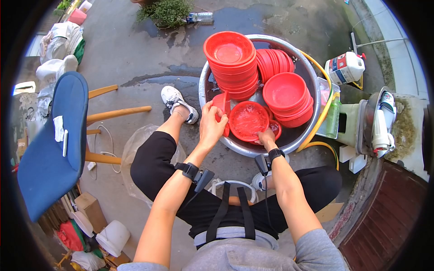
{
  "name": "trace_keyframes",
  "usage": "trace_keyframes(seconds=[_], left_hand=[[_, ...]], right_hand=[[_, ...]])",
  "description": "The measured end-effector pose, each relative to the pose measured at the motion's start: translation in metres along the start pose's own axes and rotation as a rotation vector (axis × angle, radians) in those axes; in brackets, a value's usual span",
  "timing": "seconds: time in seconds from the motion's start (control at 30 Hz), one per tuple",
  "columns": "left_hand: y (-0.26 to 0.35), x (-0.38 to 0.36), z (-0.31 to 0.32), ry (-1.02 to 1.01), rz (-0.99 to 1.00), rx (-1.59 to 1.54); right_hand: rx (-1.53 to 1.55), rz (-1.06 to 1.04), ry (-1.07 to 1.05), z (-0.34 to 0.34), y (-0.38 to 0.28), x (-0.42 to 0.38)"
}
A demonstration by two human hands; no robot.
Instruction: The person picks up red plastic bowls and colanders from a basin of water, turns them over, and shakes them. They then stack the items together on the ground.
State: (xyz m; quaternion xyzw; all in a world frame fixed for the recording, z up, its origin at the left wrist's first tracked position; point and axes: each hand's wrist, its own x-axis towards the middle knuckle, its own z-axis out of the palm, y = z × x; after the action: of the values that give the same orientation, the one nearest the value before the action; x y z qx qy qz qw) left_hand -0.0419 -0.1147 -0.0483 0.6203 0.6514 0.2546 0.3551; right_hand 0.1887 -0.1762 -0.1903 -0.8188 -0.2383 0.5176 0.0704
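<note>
A big metal basin (235, 147) on the wet ground holds several stacks of red plastic baskets and bowls. My left hand (211, 123) grips a red plastic piece (222, 105) standing on edge at the basin's near rim. My right hand (266, 136) reaches into the basin and holds the near edge of a round red mesh basket (247, 120) that is tilted toward me. A tall stack of red mesh baskets (230, 58) stands at the basin's far left. A stack of red bowls (287, 97) sits at the right, with more red plates (273, 61) on edge behind it.
A blue chair (52, 144) with wooden legs stands at the left. A yellow hose (323, 110) curves round the basin's right side. A white jug (346, 67), a green bottle (333, 117) and a white appliance (377, 124) stand right. Bags and boxes lie at lower left.
</note>
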Motion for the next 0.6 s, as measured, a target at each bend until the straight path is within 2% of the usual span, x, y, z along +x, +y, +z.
trace_keyframes(seconds=[0.07, 0.13, 0.17, 0.23, 0.3, 0.4, 0.43, 0.5, 0.6], left_hand=[[0.001, 0.000, -0.001, 0.000, -0.014, -0.009], [0.003, 0.000, -0.002, 0.018, -0.018, 0.019], [0.004, 0.001, -0.003, 0.018, -0.014, 0.013], [0.004, 0.001, -0.005, 0.037, -0.024, 0.058], [0.004, 0.002, -0.004, 0.052, 0.001, 0.062], [0.003, 0.002, -0.004, 0.086, 0.029, 0.064], [0.002, 0.004, -0.005, 0.103, 0.023, 0.061], [0.000, 0.005, -0.006, 0.125, 0.022, 0.052], [0.001, 0.006, -0.009, 0.127, 0.046, 0.034]], right_hand=[[-0.003, 0.050, -0.063, 0.001, -0.009, -0.008], [0.014, -0.072, 0.133, 0.004, -0.012, -0.015], [0.013, -0.073, 0.140, 0.002, -0.011, -0.020], [-0.088, -0.211, 0.216, -0.007, -0.014, -0.040], [-0.052, -0.210, 0.192, -0.016, -0.019, -0.058], [-0.178, -0.463, 0.381, -0.019, -0.026, -0.088], [-0.179, -0.467, 0.389, -0.020, -0.031, -0.096], [-0.299, -0.735, 0.456, -0.024, -0.040, -0.111], [-0.341, -0.863, 0.492, -0.037, -0.060, -0.125]])
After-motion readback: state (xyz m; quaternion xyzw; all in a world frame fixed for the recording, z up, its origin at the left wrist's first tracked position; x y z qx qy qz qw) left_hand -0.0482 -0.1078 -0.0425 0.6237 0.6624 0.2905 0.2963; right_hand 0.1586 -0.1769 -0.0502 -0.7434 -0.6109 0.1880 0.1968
